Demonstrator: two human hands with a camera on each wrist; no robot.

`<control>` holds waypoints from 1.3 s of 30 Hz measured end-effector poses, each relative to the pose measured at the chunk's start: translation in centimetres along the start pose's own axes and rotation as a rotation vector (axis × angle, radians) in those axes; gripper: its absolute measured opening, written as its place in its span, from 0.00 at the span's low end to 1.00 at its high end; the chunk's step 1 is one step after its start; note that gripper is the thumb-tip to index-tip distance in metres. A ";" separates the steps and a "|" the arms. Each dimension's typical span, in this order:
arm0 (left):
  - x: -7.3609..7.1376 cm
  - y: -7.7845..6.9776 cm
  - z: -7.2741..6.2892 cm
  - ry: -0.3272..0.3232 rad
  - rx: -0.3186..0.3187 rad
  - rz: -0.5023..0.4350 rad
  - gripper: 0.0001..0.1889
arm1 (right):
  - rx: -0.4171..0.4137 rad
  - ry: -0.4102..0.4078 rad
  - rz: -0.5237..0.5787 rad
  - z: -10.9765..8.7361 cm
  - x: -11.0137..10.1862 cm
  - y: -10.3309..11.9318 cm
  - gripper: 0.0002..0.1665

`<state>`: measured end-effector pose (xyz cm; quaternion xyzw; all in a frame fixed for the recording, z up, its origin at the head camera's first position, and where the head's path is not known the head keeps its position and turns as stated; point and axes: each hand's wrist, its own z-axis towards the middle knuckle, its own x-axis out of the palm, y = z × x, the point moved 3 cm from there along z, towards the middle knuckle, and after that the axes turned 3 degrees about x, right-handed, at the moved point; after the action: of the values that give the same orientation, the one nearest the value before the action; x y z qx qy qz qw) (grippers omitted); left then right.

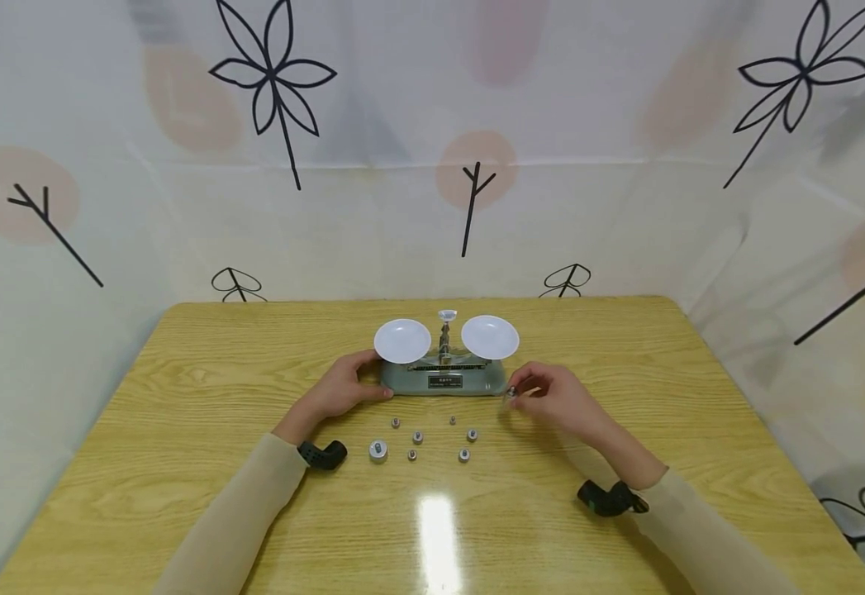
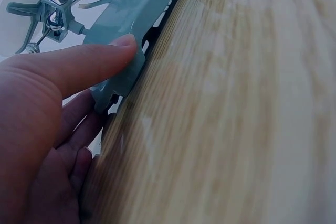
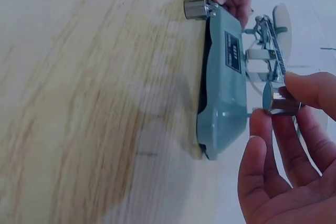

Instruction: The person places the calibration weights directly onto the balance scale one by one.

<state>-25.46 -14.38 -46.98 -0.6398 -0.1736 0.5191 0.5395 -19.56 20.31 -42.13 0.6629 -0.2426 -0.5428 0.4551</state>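
Observation:
A green balance scale [image 1: 411, 381] stands on the table with a white pan on each side. My left hand [image 1: 341, 385] holds the left end of its base. In the left wrist view the thumb [image 2: 107, 61] lies on the front of the base and the fingers reach behind its end. Near the base's right end, my right hand [image 1: 557, 398] pinches a small silver cylindrical weight [image 3: 281, 99] between thumb and fingers. The right wrist view shows this weight raised off the table beside the base.
Several metal weights lie spread in front of the scale, the largest weight [image 1: 377, 450] at the left. The wooden table [image 1: 216, 388] meets a patterned cloth [image 1: 373, 223] at its back edge. Black wrist cameras sit on both wrists.

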 end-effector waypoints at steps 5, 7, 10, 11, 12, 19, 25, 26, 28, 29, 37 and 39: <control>0.0 -0.1 0.0 0.003 -0.008 0.003 0.37 | -0.001 -0.026 -0.018 0.0 -0.6 0.1 0.10; 0.0 -0.1 0.0 0.005 -0.015 0.007 0.37 | -0.004 -0.032 -0.008 0.0 -0.9 0.1 0.10; 0.1 -0.2 0.0 0.006 -0.019 0.007 0.37 | -0.007 -0.031 0.011 0.1 -1.3 0.2 0.09; 0.1 -0.1 0.0 0.006 -0.022 0.005 0.37 | -0.008 -0.032 0.013 0.1 -1.4 0.3 0.09; 0.1 -0.1 0.0 0.006 -0.024 0.003 0.37 | -0.011 -0.034 0.016 0.2 -1.6 0.4 0.09; 0.2 -0.1 0.1 -0.001 -0.023 -0.004 0.36 | -0.002 -0.039 0.006 0.2 -2.6 1.3 0.12; 0.3 -0.3 0.1 -0.007 -0.021 -0.008 0.38 | -0.009 -0.051 -0.006 0.4 -3.8 2.3 0.12; 0.3 -0.3 0.0 -0.006 -0.022 -0.009 0.38 | -0.011 -0.054 -0.008 0.4 -3.9 2.5 0.13; 0.3 -0.2 0.1 -0.005 -0.024 -0.009 0.37 | -0.010 -0.056 -0.009 0.5 -4.2 2.8 0.13; 0.2 -0.2 0.1 -0.004 -0.025 -0.008 0.37 | -0.011 -0.057 -0.013 0.6 -4.4 2.9 0.13; 0.0 -0.3 0.0 -0.002 -0.015 -0.001 0.37 | -0.027 -0.069 -0.068 1.2 -5.4 4.1 0.13; 0.0 -0.4 -0.1 -0.005 -0.007 0.001 0.37 | -0.033 -0.068 -0.076 1.5 -5.5 4.3 0.14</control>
<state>-25.29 -14.28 -46.67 -0.6406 -0.1766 0.5203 0.5365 -21.84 22.25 -35.67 0.6453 -0.2237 -0.5857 0.4364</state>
